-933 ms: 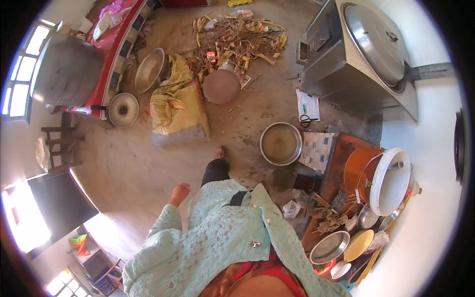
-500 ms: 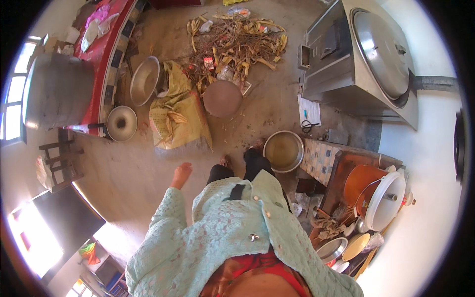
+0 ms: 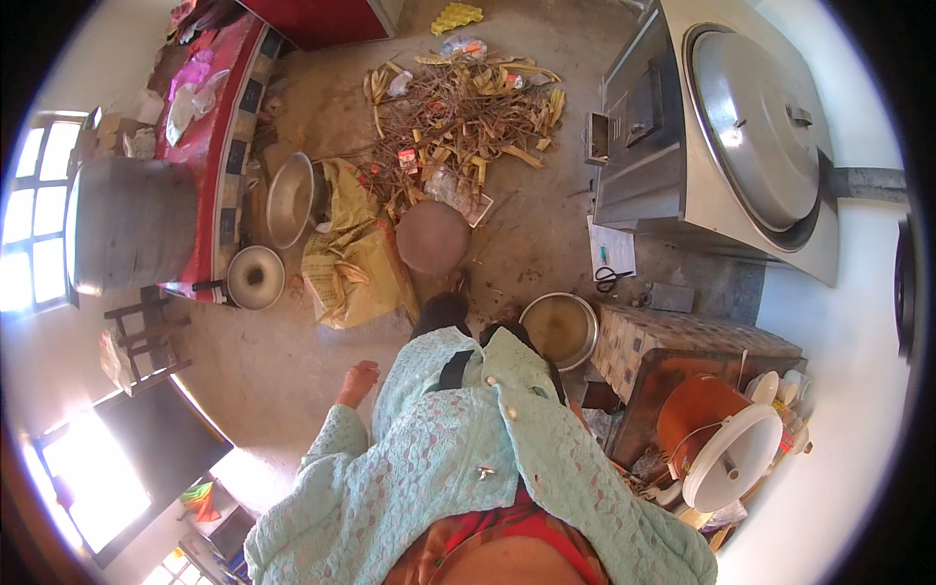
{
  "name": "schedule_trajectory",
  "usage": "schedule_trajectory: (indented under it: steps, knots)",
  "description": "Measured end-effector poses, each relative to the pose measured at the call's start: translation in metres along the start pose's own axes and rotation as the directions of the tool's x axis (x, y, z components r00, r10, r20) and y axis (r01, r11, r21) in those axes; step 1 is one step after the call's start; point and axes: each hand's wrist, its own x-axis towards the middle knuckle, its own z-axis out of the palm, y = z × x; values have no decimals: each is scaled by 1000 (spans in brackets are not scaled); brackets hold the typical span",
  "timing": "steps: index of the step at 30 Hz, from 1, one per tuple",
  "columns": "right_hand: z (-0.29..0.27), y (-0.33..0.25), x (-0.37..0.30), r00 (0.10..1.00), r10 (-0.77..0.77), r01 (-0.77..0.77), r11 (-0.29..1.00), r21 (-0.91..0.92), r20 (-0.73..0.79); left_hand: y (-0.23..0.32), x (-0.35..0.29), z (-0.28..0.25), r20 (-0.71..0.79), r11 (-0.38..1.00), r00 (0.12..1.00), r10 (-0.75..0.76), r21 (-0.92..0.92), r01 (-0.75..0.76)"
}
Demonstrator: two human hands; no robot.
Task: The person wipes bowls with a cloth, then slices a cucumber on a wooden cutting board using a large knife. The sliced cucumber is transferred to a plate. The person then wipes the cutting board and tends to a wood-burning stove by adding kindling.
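My left hand (image 3: 359,382) hangs by my left side above the floor, thumb and fingers slightly apart, with nothing seen in it. My right hand is out of sight on the far side of my light green lace jacket (image 3: 439,487). Just ahead of my feet stands a round brown stool (image 3: 433,237). A yellow woven sack (image 3: 375,278) lies to its left. Close to my right foot, a metal basin (image 3: 591,341) holds murky liquid.
Beyond the stool spreads a heap of twigs and dry leaves (image 3: 478,107). A metal stove with a large lidded pot (image 3: 756,127) stands far right. Nearer is a tiled ledge (image 3: 634,341) with an orange bucket (image 3: 687,414). Two metal bowls lean left, one a wide basin (image 3: 291,200).
I have stepped forward, so the stool and sack are closer to my feet. The basin now lies beside my right leg. My left hand has swung back a little.
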Motion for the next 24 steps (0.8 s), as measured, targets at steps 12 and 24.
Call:
schedule_trajectory:
  steps: [12,24]
  knots:
    - [-56,-40,30,992,104,-111,988,109,67,130,131,6,113,975,985,129,168,-147]
    - [-235,-119,139,915,364,250,-179,952,-172,322,167,17,14,905,918,396,166,-392]
